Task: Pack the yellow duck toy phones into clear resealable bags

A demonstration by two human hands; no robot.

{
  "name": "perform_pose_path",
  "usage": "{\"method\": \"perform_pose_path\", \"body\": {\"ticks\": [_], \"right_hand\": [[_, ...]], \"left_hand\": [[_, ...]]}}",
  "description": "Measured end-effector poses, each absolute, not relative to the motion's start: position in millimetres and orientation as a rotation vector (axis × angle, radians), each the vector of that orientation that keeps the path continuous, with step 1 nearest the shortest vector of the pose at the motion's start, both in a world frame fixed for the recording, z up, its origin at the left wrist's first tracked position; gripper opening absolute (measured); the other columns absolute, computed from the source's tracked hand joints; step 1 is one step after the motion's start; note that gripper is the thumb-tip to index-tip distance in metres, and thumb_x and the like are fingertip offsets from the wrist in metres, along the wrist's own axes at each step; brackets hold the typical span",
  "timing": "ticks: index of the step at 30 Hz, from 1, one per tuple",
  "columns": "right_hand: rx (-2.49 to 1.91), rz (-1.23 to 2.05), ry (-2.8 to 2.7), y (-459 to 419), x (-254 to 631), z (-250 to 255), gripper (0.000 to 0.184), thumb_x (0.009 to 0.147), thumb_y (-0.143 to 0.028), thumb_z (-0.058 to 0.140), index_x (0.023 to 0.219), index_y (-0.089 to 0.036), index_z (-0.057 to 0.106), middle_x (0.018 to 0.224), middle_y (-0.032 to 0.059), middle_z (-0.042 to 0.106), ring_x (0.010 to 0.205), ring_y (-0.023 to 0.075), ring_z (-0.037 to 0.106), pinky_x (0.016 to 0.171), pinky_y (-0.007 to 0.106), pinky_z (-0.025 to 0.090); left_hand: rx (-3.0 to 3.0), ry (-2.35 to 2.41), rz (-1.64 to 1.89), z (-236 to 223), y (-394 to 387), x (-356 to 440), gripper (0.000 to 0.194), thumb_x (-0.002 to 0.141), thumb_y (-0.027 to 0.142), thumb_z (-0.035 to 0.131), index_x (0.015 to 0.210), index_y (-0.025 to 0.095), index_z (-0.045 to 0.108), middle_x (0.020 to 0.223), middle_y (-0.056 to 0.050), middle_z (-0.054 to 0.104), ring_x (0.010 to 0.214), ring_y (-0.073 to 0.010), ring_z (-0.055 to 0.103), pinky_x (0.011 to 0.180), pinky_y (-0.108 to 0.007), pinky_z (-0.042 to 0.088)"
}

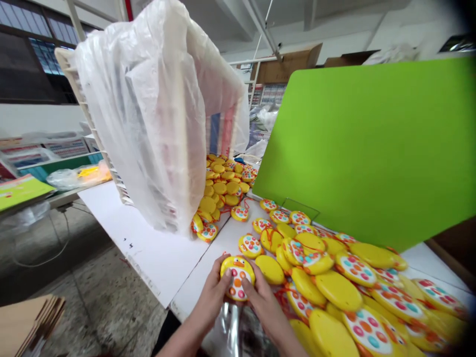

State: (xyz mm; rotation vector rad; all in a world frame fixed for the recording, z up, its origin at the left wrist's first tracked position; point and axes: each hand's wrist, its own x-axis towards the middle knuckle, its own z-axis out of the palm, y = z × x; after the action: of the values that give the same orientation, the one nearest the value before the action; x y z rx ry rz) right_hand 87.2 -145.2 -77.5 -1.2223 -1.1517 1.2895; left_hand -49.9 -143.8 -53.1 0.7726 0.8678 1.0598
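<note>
Both my hands hold one yellow round toy (237,276) with coloured buttons at the near edge of the white table (148,243). My left hand (212,296) grips its left side and my right hand (263,300) grips its right side, thumbs on the button face. Just right of it lies a large heap of the same yellow toys (334,282), some face up, some face down. A second pile of yellow toys (223,186) spills from a tipped crate lined with a clear plastic bag (159,114).
A big green board (372,148) stands upright behind the heap on the right. Shiny clear film (238,327) hangs under my hands at the table edge. Cardboard sheets (26,322) lie on the concrete floor at the lower left. Shelves with goods stand at the far left.
</note>
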Motion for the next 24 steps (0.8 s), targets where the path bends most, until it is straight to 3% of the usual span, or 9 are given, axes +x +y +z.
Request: {"method": "perform_pose_path", "body": {"ticks": [5, 8, 12, 15, 19, 24], "right_hand": [[-1.254, 1.113, -1.274, -146, 109, -77, 0.050, 0.086, -0.044, 0.054, 0.130, -0.021, 0.048, 0.125, 0.0097, 0.061, 0.112, 0.0232, 0.059, 0.091, 0.036, 0.051], [-1.419, 0.814, -1.255, -139, 149, -66, 0.051, 0.087, -0.046, 0.051, 0.132, -0.021, 0.044, 0.129, 0.0109, 0.058, 0.114, 0.0238, 0.057, 0.092, 0.038, 0.050], [-1.667, 0.190, -1.166, -130, 219, -45, 0.059, 0.085, -0.051, 0.046, 0.132, -0.016, 0.044, 0.134, 0.0161, 0.051, 0.126, 0.0304, 0.046, 0.103, 0.049, 0.038], [-1.746, -0.062, -1.171, -131, 246, -39, 0.064, 0.086, -0.054, 0.041, 0.134, -0.011, 0.041, 0.136, 0.0203, 0.047, 0.128, 0.0339, 0.041, 0.104, 0.055, 0.033], [-1.699, -0.116, -1.382, -146, 230, -49, 0.048, 0.090, -0.046, 0.041, 0.127, -0.016, 0.048, 0.128, 0.0152, 0.054, 0.122, 0.0281, 0.047, 0.102, 0.049, 0.039], [-1.577, 0.043, -1.768, -172, 180, -77, 0.028, 0.092, -0.028, 0.043, 0.116, -0.025, 0.058, 0.115, 0.0058, 0.064, 0.109, 0.0190, 0.059, 0.091, 0.036, 0.051]], "left_hand": [[1.049, 0.841, 0.921, -64, -140, -43, 0.076, 0.081, 0.057, 0.056, 0.142, 0.026, 0.023, 0.139, -0.015, 0.040, 0.095, -0.0233, 0.063, 0.067, -0.033, 0.056], [1.244, 0.885, 0.897, -69, -126, -44, 0.071, 0.081, 0.052, 0.057, 0.139, 0.024, 0.028, 0.140, -0.016, 0.039, 0.100, -0.0235, 0.060, 0.074, -0.034, 0.055], [1.455, 1.077, 0.850, -72, -97, -45, 0.051, 0.085, 0.042, 0.052, 0.129, 0.019, 0.041, 0.131, -0.016, 0.048, 0.096, -0.0228, 0.061, 0.074, -0.036, 0.054], [1.650, 1.158, 0.815, -71, -83, -43, 0.037, 0.086, 0.034, 0.049, 0.120, 0.020, 0.050, 0.123, -0.012, 0.055, 0.097, -0.0207, 0.061, 0.078, -0.033, 0.052], [1.967, 1.249, 0.646, -66, -87, -36, 0.027, 0.084, 0.021, 0.049, 0.109, 0.022, 0.061, 0.110, -0.007, 0.063, 0.101, -0.0210, 0.059, 0.087, -0.034, 0.048], [2.262, 1.248, 0.355, -72, -99, -31, 0.031, 0.081, 0.012, 0.053, 0.109, 0.022, 0.064, 0.114, -0.007, 0.063, 0.108, -0.0240, 0.054, 0.096, -0.039, 0.041]]}}
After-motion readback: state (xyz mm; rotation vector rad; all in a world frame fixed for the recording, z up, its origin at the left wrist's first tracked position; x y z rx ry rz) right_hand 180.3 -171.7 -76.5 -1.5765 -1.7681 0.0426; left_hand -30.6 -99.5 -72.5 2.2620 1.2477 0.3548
